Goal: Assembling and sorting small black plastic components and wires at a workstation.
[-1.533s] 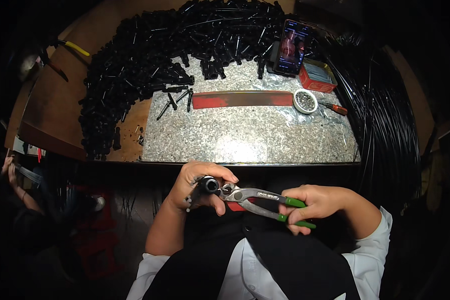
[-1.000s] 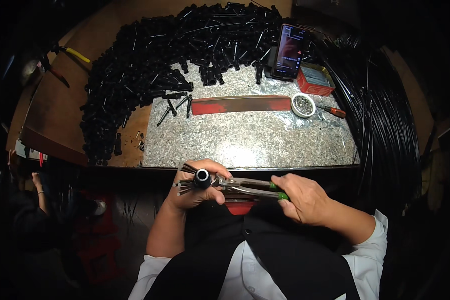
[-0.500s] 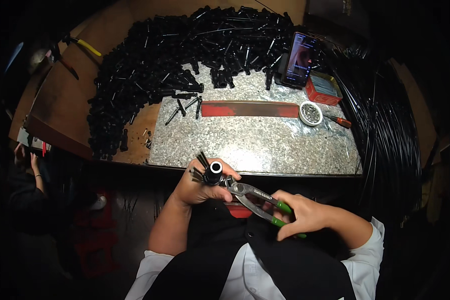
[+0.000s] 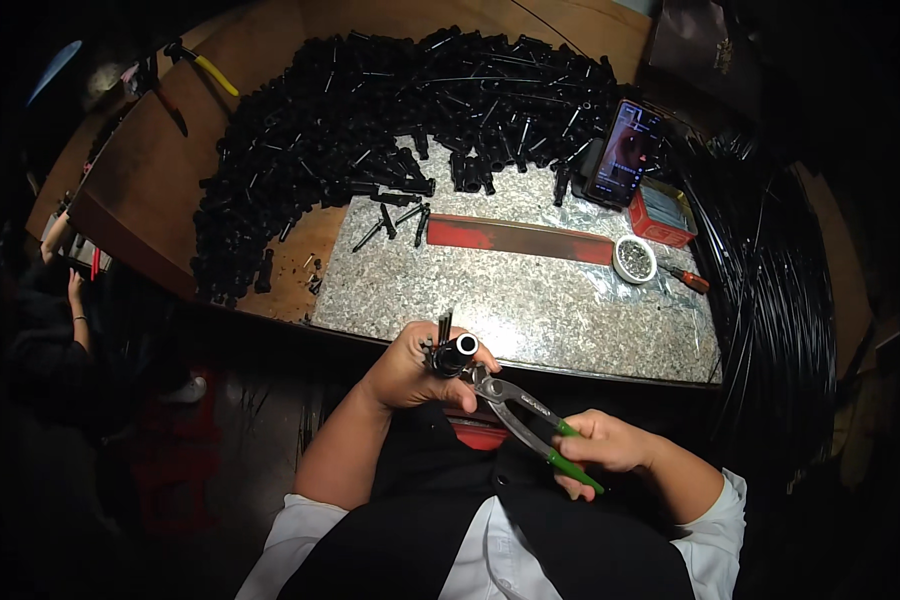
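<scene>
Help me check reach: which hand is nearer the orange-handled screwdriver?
Right. The right hand, gripping green-handled metal pliers, is below and left of the screwdriver in view; the left hand, holding a black cylinder, is farther left.

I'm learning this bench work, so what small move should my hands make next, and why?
Perhaps gently squeeze the green-handled pliers with your right hand, your left hand steadying the black tube: the pliers' head appears close beside the tube, and the handles stand apart. What the jaws hold, if anything, is too small to tell.
</scene>
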Demonstrator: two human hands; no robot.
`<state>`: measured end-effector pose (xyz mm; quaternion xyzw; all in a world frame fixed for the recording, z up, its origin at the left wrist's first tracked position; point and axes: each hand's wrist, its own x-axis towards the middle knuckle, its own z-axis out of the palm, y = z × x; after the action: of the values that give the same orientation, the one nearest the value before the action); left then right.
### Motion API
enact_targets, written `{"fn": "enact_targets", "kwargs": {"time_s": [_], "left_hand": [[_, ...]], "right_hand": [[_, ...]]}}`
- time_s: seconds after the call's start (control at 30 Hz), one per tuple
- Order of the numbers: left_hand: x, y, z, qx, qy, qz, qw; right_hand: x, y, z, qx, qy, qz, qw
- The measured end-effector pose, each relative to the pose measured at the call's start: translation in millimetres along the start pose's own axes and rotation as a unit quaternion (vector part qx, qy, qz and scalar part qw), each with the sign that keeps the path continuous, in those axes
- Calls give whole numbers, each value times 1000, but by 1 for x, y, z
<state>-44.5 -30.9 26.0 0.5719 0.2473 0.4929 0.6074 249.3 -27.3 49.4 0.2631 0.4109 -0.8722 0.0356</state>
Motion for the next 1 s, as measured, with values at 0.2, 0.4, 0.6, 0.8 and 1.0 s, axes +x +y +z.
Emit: {"fn": "enact_targets", "kwargs": {"time_s": [0.2, 0.4, 0.6, 0.8, 1.0], "left_hand": [[0, -1, -2, 18, 43, 37, 998], [-3, 4, -2, 6, 104, -40, 994], [-5, 0, -2, -20, 69, 18, 997], [-6, -3, -7, -29, 33, 9, 999], [-2, -5, -5, -24, -11, 56, 998]], "right_hand": [[-1, -16, 29, -427, 262, -166, 849], [-3, -12, 22, -632, 282, -291, 660], [-5, -14, 22, -551, 229, -266, 757], [-13, -23, 26, -382, 207, -101, 895], [-14, -16, 8, -128, 30, -38, 991]]}}
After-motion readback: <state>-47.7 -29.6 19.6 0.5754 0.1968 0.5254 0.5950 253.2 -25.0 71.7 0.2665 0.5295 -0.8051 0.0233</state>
